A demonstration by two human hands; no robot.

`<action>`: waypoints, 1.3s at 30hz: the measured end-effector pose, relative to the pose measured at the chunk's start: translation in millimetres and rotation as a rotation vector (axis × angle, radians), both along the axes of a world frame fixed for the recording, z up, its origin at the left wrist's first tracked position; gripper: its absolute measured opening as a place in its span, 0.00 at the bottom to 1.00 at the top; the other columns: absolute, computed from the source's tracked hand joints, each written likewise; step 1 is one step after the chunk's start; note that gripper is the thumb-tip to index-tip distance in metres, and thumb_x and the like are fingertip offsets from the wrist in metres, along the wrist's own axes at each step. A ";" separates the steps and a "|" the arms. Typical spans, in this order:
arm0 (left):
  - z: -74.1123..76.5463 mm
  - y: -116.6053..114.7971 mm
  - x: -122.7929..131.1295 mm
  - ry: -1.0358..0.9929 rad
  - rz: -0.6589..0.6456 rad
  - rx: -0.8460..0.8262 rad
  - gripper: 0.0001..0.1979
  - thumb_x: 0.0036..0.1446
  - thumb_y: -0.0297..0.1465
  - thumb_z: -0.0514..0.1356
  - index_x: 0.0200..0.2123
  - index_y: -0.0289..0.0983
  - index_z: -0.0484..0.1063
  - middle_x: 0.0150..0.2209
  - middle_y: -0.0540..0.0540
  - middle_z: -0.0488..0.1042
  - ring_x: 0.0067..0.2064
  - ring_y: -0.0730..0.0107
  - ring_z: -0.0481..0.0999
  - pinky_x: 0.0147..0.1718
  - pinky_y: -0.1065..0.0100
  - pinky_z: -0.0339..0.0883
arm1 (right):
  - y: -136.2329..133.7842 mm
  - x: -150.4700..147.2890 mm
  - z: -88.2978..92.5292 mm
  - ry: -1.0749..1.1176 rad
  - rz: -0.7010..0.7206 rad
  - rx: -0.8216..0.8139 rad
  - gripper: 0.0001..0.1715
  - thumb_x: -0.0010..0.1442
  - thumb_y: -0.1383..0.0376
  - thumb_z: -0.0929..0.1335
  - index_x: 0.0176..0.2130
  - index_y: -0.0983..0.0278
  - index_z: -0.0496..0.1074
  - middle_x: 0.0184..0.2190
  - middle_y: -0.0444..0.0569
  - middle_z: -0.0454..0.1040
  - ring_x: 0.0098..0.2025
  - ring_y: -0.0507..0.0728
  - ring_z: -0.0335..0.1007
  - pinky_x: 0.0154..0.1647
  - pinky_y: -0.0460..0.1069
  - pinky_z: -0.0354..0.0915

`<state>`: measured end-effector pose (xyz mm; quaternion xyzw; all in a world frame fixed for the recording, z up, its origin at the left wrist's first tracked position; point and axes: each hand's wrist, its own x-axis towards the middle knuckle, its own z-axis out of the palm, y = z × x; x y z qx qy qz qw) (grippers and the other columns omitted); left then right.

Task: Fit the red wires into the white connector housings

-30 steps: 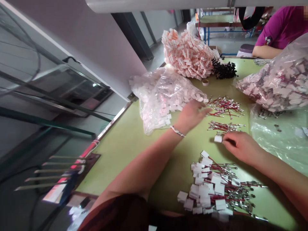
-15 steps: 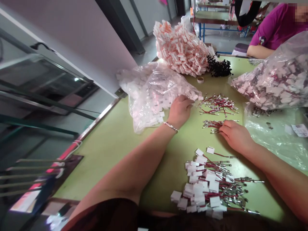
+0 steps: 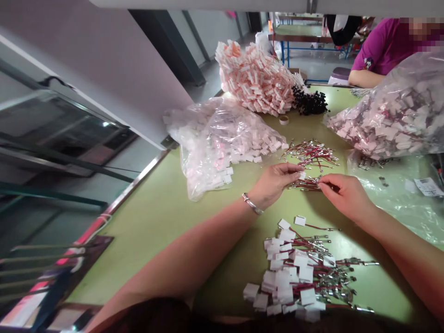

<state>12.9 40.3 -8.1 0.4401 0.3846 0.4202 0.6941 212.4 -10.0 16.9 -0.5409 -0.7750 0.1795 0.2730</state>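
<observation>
My left hand [image 3: 275, 184], a bracelet at its wrist, pinches a small white connector housing [image 3: 302, 175] between thumb and fingers. Close by on the right, my right hand [image 3: 342, 189] has its fingertips closed on a thin red wire lead, whose ends I cannot make out clearly. Under both hands lies a small bundle of red wire leads [image 3: 307, 185] with metal terminals. Just beyond it is a looser pile of such leads [image 3: 312, 153]. Nearer to me, many leads with white housings [image 3: 284, 277] lie heaped, housings to the left and terminals to the right.
A clear plastic bag [image 3: 225, 134] spills white housings at the left. Behind stand a pile of pinkish-white parts [image 3: 256, 78], black pieces [image 3: 310, 101] and a tape roll [image 3: 283, 120]. Another full bag [image 3: 395, 115] lies right. A person in a purple shirt [image 3: 376, 46] sits across.
My left hand has come from the bag of housings toward my right hand and now holds a white housing. My right hand has lifted a lead from the bundle. The view has shifted slightly.
</observation>
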 end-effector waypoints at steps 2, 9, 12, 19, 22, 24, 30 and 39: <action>0.6 -2.3 0.6 -0.001 -0.034 -0.019 0.10 0.45 0.28 0.68 0.35 0.34 0.78 0.33 0.47 0.77 0.33 0.76 0.72 0.40 0.67 0.66 | -0.1 0.0 -0.1 -0.041 0.028 0.021 0.12 0.61 0.62 0.62 0.33 0.60 0.75 0.29 0.46 0.76 0.29 0.54 0.68 0.31 0.50 0.61; 0.6 -3.8 -0.4 0.053 -0.071 0.005 0.13 0.45 0.30 0.68 0.37 0.35 0.77 0.32 0.47 0.77 0.32 0.75 0.73 0.35 0.70 0.65 | 2.3 -1.1 -1.4 0.067 0.096 -0.179 0.13 0.61 0.60 0.61 0.29 0.61 0.71 0.24 0.44 0.70 0.27 0.52 0.63 0.30 0.49 0.58; 2.2 -4.5 -1.1 0.105 -0.080 0.077 0.12 0.45 0.31 0.68 0.36 0.35 0.77 0.33 0.47 0.77 0.32 0.76 0.72 0.33 0.71 0.64 | 3.3 -1.7 -1.5 0.300 0.104 -0.484 0.13 0.59 0.58 0.62 0.28 0.62 0.69 0.19 0.40 0.62 0.22 0.50 0.55 0.25 0.47 0.53; 13.4 -7.3 1.4 0.271 -0.130 0.257 0.05 0.46 0.29 0.66 0.29 0.35 0.78 0.29 0.48 0.77 0.28 0.77 0.70 0.28 0.72 0.64 | 2.7 -3.4 5.5 0.549 -0.003 -0.860 0.11 0.53 0.58 0.66 0.25 0.62 0.69 0.14 0.36 0.55 0.17 0.48 0.44 0.20 0.47 0.42; 13.9 -11.4 5.7 0.277 -0.139 0.253 0.03 0.46 0.27 0.65 0.28 0.35 0.77 0.26 0.48 0.76 0.26 0.78 0.69 0.26 0.73 0.63 | -0.3 -7.3 8.7 0.550 -0.044 -0.821 0.10 0.51 0.58 0.67 0.24 0.62 0.69 0.14 0.36 0.55 0.17 0.48 0.45 0.20 0.47 0.43; 11.7 -14.7 8.6 0.278 -0.140 0.198 0.04 0.46 0.27 0.65 0.29 0.34 0.77 0.25 0.49 0.75 0.25 0.78 0.69 0.25 0.73 0.63 | -2.0 -9.8 7.3 0.511 -0.053 -0.751 0.11 0.51 0.58 0.67 0.25 0.62 0.68 0.15 0.36 0.56 0.18 0.48 0.46 0.21 0.46 0.44; 18.2 -10.1 3.0 0.397 -0.304 0.251 0.05 0.49 0.29 0.63 0.31 0.34 0.77 0.27 0.47 0.77 0.27 0.76 0.71 0.29 0.72 0.67 | -2.4 -13.1 -10.1 0.334 0.020 -0.539 0.15 0.54 0.55 0.64 0.21 0.62 0.63 0.18 0.40 0.61 0.22 0.50 0.53 0.24 0.47 0.52; 5.4 58.5 -69.7 1.453 0.204 0.661 0.15 0.57 0.30 0.53 0.42 0.32 0.76 0.41 0.36 0.73 0.45 0.55 0.72 0.47 0.58 0.66 | -1.3 -7.5 -4.4 -0.101 0.230 -0.301 0.10 0.57 0.65 0.65 0.29 0.59 0.76 0.29 0.45 0.76 0.28 0.51 0.67 0.33 0.49 0.62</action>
